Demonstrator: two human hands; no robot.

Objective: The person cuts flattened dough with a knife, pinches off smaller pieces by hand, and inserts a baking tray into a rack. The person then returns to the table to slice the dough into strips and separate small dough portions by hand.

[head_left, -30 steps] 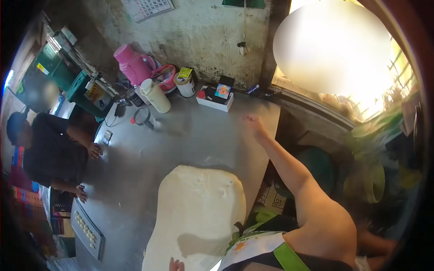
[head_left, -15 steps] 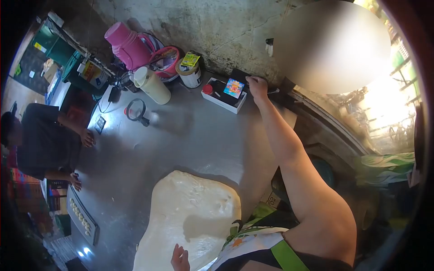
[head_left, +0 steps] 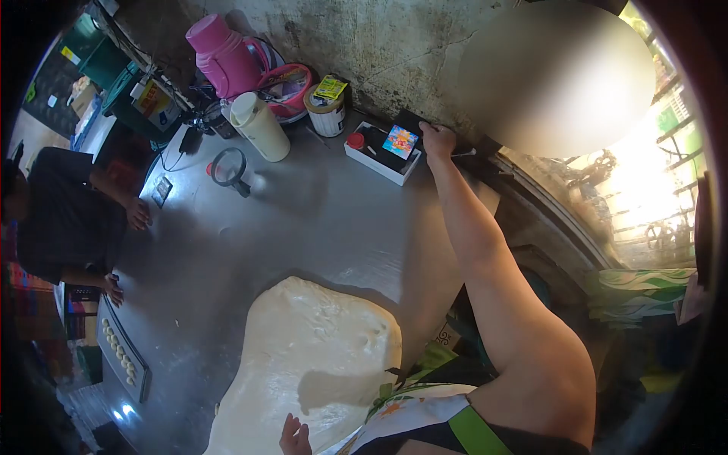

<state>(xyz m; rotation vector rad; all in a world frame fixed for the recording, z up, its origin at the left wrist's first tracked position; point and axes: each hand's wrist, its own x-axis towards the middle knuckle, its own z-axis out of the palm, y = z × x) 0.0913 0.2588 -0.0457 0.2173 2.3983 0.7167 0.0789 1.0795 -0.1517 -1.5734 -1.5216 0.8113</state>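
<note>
A wide, flat slab of pale dough (head_left: 326, 334) with a shiny surface lies on the metal table in front of me. My left hand (head_left: 294, 437) hovers at its near edge, fingers loosely apart, holding nothing. Reaching far forward, my right hand (head_left: 438, 142) is closed beside a dark flap (head_left: 409, 121) behind a phone (head_left: 399, 142) with a bright colourful screen. What its fingers pinch is hidden; a thin pale end sticks out just right of the hand. The phone leans in a white box (head_left: 383, 164) that also contains a red-capped container (head_left: 356, 141).
A cream jug (head_left: 260, 129), a pink thermos (head_left: 221, 57), a pink basket (head_left: 292, 106) and a can (head_left: 326, 117) line the wall. A clear ring-topped pitcher (head_left: 229, 171) lies nearer. At left, a person (head_left: 68, 216) stands by a tray (head_left: 136, 379) of small dough pieces.
The view has shifted slightly, so the table items sit a little differently in the picture. My right hand stays beside the phone, its fingers slightly turned. My left hand stays low over the dough.
</note>
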